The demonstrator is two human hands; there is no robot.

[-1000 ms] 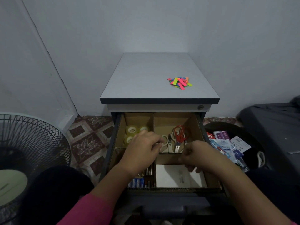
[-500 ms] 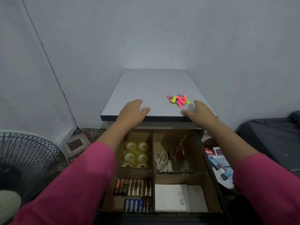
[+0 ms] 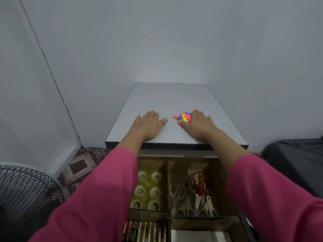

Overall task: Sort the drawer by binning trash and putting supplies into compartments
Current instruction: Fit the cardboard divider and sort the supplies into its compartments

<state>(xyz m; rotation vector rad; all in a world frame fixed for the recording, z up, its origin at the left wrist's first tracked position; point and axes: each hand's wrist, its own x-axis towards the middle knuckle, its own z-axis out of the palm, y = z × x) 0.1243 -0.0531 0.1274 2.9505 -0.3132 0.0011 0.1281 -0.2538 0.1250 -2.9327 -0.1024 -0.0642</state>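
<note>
Both hands are leaving the drawer for the cabinet top — left hand lying flat and empty, right hand spreading open against the neon sticky flags — probably gathering them next.

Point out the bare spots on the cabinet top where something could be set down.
The cabinet top is bare behind both hands up to the wall, and between the left hand and its left edge. Crowded: the colourful tabs pile against the right hand.
</note>
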